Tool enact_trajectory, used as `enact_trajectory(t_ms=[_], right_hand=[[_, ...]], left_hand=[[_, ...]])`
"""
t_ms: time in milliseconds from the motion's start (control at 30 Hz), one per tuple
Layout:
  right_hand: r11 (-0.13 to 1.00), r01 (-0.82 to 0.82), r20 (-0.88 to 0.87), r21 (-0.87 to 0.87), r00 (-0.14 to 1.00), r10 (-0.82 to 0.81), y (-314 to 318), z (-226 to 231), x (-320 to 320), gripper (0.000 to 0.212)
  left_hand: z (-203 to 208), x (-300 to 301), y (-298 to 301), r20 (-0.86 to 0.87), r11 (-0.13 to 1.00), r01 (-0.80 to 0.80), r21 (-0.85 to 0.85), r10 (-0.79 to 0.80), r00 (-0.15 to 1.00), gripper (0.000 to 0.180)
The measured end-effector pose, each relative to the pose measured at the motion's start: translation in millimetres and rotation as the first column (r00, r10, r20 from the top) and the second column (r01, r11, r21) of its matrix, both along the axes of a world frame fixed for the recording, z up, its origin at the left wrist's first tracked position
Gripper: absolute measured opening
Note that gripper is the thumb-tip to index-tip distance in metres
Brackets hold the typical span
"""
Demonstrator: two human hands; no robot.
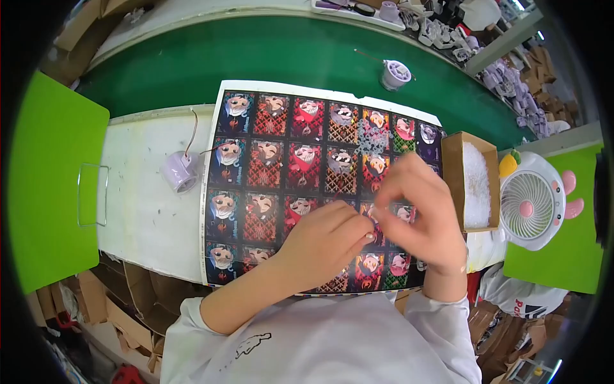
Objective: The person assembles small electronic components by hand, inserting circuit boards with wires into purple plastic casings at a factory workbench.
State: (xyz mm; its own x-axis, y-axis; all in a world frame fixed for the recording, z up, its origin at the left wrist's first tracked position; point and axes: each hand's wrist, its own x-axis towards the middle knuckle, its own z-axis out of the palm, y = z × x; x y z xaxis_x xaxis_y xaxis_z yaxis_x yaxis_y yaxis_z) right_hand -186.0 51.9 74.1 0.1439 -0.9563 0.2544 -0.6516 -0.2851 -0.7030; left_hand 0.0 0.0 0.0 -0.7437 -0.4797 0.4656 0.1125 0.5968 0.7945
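Note:
My left hand (325,242) is closed in a pinch over a printed sheet (211,249) of dark cartoon cards. A tiny pale piece (369,237) shows at its fingertips, too small to name. Just to the right, my right hand (427,221) is raised with thumb and forefinger curled together, slightly blurred. Whatever those fingers hold, if anything, cannot be made out. Beyond the hands, a small heap of clear little pieces (372,138) lies on the sheet. An open cardboard box (453,182) beside my right hand holds a mass of clear, whitish small pieces (476,185).
On the white table left of the sheet sits a lilac cylindrical part (180,172) with wires. A similar lilac part (396,75) stands on the green belt (268,51) at the back. A white fan (532,200) with pink ears stands right of the box.

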Motion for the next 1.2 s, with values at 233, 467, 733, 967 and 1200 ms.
enact_trajectory(t_ms=[233,467,733,967,1200], right_hand=[[0.996,0.027,-0.007,-0.087,1.0,-0.028,32,1,21,0.027],[0.987,0.158,0.131,-0.008,0.979,-0.155,43,-6,23,0.019],[0.971,0.235,0.254,0.054,0.937,-0.241,51,-22,23,0.012],[0.943,0.2,0.697,0.265,0.636,-0.33,60,-35,30,0.006],[0.934,0.082,0.797,0.348,0.499,-0.341,64,-34,30,0.005]], left_hand=[[4,-6,-2,-0.036,0.982,-0.067,-0.174,0.061,0.997,0.016],[4,-7,1,-0.049,0.971,-0.079,-0.227,0.069,0.996,0.013],[-5,-9,6,-0.105,0.975,-0.117,-0.191,0.098,0.99,0.019],[-4,-11,7,-0.194,0.981,-0.123,-0.151,0.093,0.977,0.021],[-5,-11,7,-0.219,0.984,-0.107,-0.145,0.074,0.973,0.019]])
